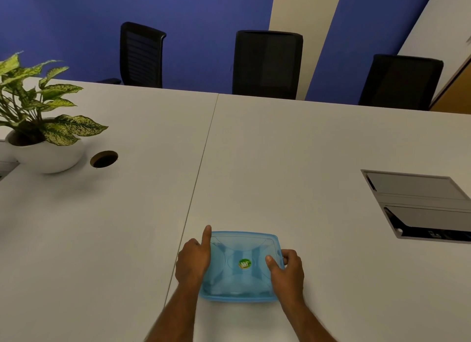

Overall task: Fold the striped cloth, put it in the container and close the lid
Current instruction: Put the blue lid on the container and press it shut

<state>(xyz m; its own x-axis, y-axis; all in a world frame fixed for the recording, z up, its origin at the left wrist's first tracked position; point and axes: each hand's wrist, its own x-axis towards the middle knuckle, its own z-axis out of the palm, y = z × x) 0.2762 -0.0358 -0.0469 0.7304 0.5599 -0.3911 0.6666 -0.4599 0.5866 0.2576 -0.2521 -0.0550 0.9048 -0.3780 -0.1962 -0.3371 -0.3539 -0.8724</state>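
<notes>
A translucent blue container sits on the white table near me, with its blue lid on top and a small green sticker in the lid's middle. Striped cloth shows faintly through the lid as pale and blue bands. My left hand rests against the container's left side, its thumb stretched up along the lid's left edge. My right hand grips the right side, thumb pressed on the lid and fingers curled around the right rim.
A potted plant in a white bowl stands at the far left, beside a round cable hole. A recessed grey cable hatch lies at the right. Three black chairs line the table's far edge.
</notes>
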